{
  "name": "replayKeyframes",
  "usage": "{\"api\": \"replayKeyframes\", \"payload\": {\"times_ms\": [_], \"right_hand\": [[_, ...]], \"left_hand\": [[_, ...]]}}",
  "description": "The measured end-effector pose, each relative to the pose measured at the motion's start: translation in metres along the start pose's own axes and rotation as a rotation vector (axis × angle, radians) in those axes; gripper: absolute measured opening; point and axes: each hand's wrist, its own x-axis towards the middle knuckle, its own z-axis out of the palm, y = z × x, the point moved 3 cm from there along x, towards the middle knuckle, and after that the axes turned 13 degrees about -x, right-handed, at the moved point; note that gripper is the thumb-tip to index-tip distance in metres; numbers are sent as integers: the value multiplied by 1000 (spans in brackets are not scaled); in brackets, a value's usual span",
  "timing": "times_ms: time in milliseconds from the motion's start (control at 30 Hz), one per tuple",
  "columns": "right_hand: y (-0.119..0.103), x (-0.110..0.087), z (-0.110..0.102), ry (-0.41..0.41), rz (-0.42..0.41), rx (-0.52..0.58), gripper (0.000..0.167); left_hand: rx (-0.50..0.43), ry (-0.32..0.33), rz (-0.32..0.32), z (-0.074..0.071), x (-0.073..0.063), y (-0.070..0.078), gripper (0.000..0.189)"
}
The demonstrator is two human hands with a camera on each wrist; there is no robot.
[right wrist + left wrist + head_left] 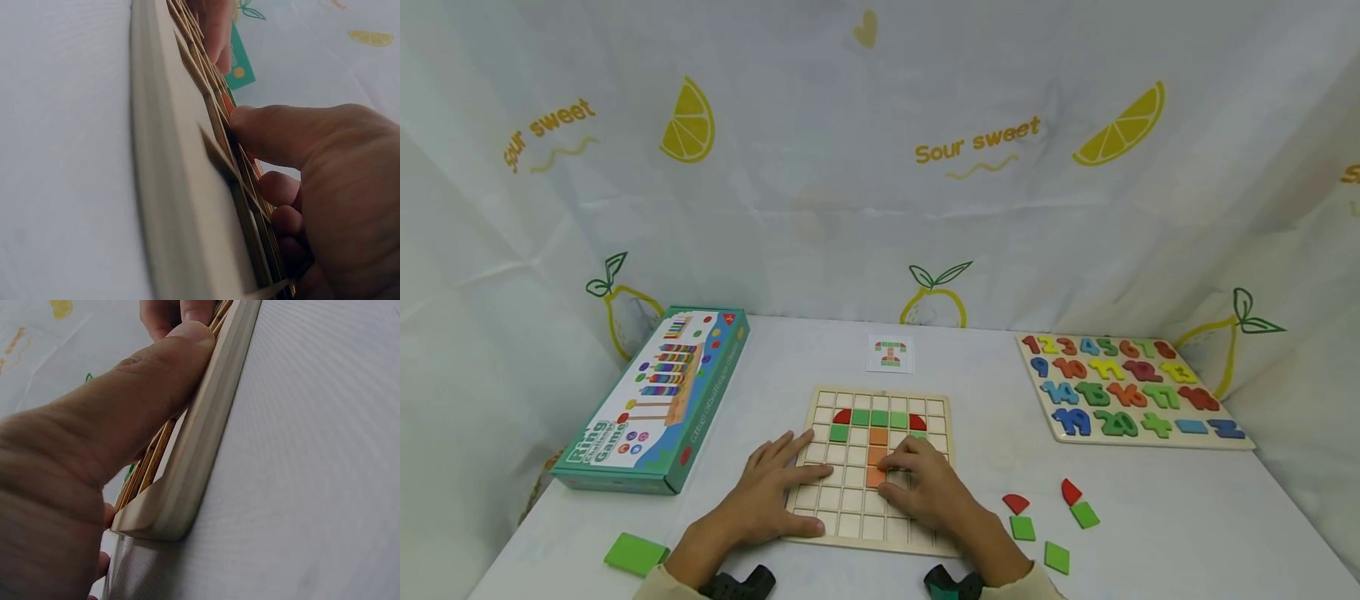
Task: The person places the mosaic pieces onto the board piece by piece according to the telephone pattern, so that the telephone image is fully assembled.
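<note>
A wooden grid board (pixel 850 525) lies flat in front of me, with red quarter-round pieces and green squares set in its upper rows. Below them, orange square tiles run down one column. At the lowest orange tile (pixel 876 477), my right hand (pixel 928 487) has its thumb and index finger bent, pinching at the tile's right side. The right wrist view shows that thumb (pixel 269 128) against an orange edge. My left hand (pixel 767 487) rests with spread fingers on the board's left side, and its thumb (pixel 169 365) presses the near rim in the left wrist view.
Loose red pieces (pixel 1016 503) and green squares (pixel 1022 527) lie right of the board. A pattern card (pixel 891 367) sits behind it. A game box (pixel 655 400) stands left, a number puzzle (pixel 1105 400) right. Near the left forearm is a green block (pixel 636 554).
</note>
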Motion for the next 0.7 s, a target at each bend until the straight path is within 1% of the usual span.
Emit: {"api": "replayKeyframes", "payload": {"times_ms": [267, 367, 433, 500, 600, 700], "right_hand": [[-1, 1, -1, -18, 9, -5, 20], [-3, 2, -4, -14, 6, -6, 20], [-4, 2, -8, 4, -10, -2, 20], [-5, 3, -15, 30, -27, 23, 21], [-9, 4, -32, 78, -51, 68, 25], [-12, 3, -52, 99, -47, 96, 28]], "left_hand": [[-6, -5, -3, -1, 1, 0, 77], [-4, -3, 1, -2, 1, 0, 77], [-5, -3, 5, -2, 1, 0, 77], [-7, -2, 8, -2, 0, 1, 77], [-13, -1, 10, -1, 0, 1, 77], [-15, 1, 7, -1, 0, 0, 77]]}}
